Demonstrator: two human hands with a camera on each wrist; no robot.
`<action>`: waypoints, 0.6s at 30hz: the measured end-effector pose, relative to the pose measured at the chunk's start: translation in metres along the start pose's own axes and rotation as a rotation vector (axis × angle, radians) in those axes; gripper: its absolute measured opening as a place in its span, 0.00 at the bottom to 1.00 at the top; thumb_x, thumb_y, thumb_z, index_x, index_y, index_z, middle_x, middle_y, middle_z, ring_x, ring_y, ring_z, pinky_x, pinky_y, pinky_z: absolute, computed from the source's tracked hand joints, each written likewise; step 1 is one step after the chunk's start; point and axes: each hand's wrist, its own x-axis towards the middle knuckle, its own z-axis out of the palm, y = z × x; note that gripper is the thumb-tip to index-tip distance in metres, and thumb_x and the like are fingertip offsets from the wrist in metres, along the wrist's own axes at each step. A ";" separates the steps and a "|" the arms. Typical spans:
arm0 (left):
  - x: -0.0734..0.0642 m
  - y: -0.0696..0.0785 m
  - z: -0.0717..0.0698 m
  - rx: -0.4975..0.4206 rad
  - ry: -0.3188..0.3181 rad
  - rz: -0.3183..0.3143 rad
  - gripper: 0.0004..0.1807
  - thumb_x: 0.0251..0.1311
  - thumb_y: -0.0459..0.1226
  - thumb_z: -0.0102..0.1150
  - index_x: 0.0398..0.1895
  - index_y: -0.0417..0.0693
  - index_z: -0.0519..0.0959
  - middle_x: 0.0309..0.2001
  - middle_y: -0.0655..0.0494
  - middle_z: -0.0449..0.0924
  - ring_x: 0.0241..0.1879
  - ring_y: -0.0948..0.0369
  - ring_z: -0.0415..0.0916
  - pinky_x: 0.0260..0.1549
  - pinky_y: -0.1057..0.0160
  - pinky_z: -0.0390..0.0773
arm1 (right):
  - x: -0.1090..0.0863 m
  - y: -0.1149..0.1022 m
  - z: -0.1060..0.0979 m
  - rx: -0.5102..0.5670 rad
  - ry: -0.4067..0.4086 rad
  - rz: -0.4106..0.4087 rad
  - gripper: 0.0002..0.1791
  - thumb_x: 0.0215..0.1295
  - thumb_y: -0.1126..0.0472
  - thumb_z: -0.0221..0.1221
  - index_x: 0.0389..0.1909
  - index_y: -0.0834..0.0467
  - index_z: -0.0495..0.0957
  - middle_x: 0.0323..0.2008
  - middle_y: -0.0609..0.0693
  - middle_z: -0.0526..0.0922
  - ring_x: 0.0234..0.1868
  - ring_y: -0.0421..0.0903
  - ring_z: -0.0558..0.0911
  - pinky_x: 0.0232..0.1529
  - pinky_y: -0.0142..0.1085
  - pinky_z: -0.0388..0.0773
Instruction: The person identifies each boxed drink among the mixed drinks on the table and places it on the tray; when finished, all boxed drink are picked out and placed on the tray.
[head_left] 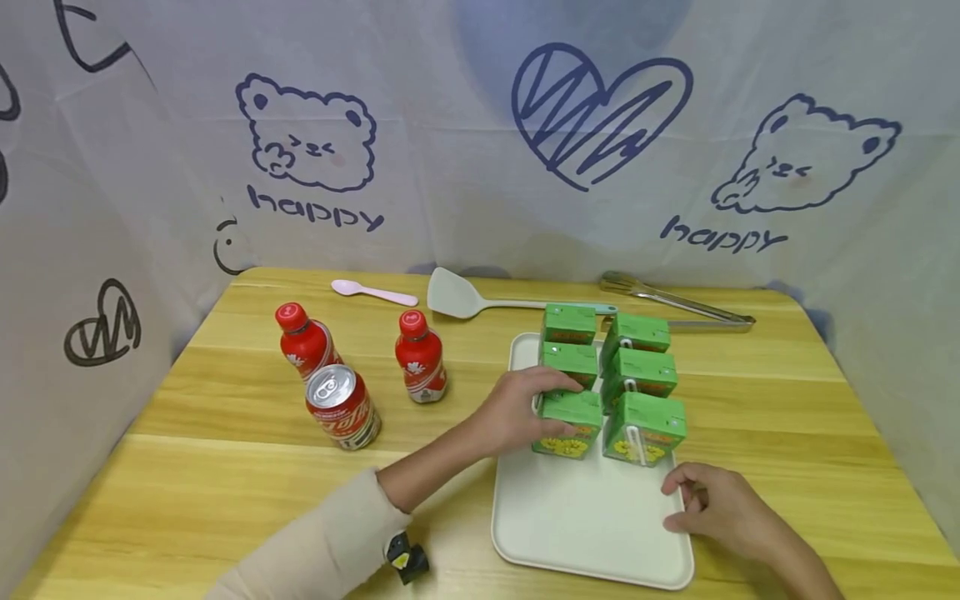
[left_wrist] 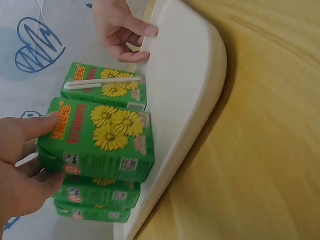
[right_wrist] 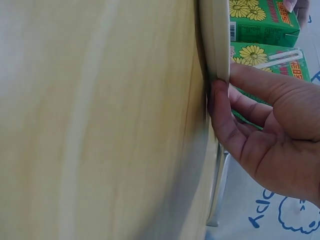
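Several green drink cartons with yellow flowers stand in two rows on a pale rectangular tray (head_left: 592, 521). My left hand (head_left: 517, 412) holds the front carton of the left row (head_left: 572, 410), thumb on one side and fingers on the other; in the left wrist view this carton (left_wrist: 100, 137) is nearest. The front carton of the right row (head_left: 647, 421) has a white straw on its face. At the tray's right edge is my right hand (head_left: 712, 508). In the right wrist view that hand (right_wrist: 275, 125) pinches the tray rim (right_wrist: 216, 40) between thumb and fingers.
Left of the tray stand two red bottles (head_left: 422, 358) (head_left: 306, 340) and a red can (head_left: 343, 408). Along the back lie a pink spoon (head_left: 375, 292), a pale spatula (head_left: 456, 294) and metal tongs (head_left: 690, 304). A printed cloth (head_left: 465, 167) hangs behind the wooden table (head_left: 225, 467).
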 end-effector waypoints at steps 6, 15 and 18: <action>-0.019 0.001 -0.024 0.135 0.052 0.099 0.23 0.56 0.41 0.66 0.54 0.44 0.78 0.54 0.53 0.79 0.56 0.57 0.74 0.57 0.59 0.74 | -0.001 0.000 -0.011 -0.036 -0.059 -0.049 0.18 0.53 0.51 0.68 0.39 0.57 0.77 0.28 0.47 0.73 0.27 0.33 0.70 0.27 0.28 0.69; -0.049 -0.015 -0.099 0.292 0.324 0.233 0.16 0.55 0.37 0.66 0.46 0.41 0.81 0.48 0.48 0.83 0.51 0.54 0.79 0.51 0.57 0.79 | 0.005 0.001 -0.072 -0.162 -0.033 -0.016 0.23 0.61 0.51 0.62 0.49 0.64 0.76 0.39 0.53 0.79 0.34 0.40 0.79 0.28 0.32 0.76; -0.054 -0.024 -0.135 0.339 0.388 0.196 0.15 0.56 0.36 0.65 0.47 0.40 0.81 0.49 0.46 0.82 0.51 0.52 0.78 0.51 0.54 0.78 | 0.012 0.004 -0.095 -0.259 0.072 0.012 0.28 0.61 0.48 0.61 0.53 0.66 0.74 0.44 0.62 0.79 0.39 0.51 0.81 0.31 0.38 0.78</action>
